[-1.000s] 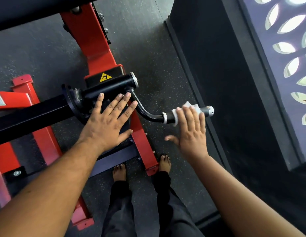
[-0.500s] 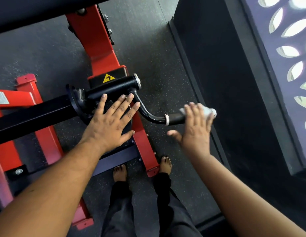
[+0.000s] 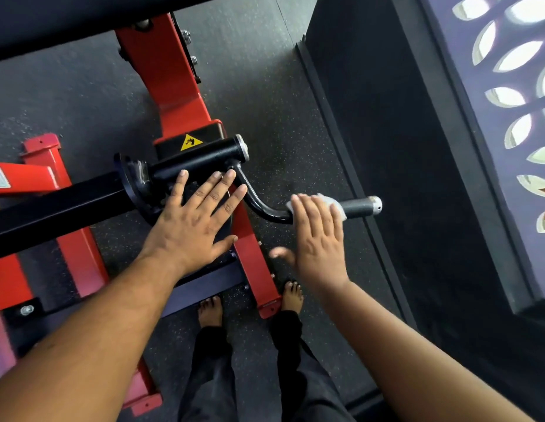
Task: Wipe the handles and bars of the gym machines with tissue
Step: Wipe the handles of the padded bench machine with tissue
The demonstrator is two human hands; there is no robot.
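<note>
A black curved handle with a grey grip and a chrome end cap sticks out to the right of a red and black gym machine. My right hand lies flat over the inner end of the grip, fingers straight, pressing a white tissue onto it; the tissue peeks out past my fingertips. My left hand rests flat with spread fingers on the machine just below its thick black bar. The handle under my right palm is hidden.
The red machine frame runs up and to the left. My bare feet stand on dark rubber floor beside its red foot. A black raised ledge and a patterned window screen fill the right side.
My right hand slid with the tissue out to the handle's end cap, then back inward along the grip, uncovering the grey grip and cap. My left hand stays put.
</note>
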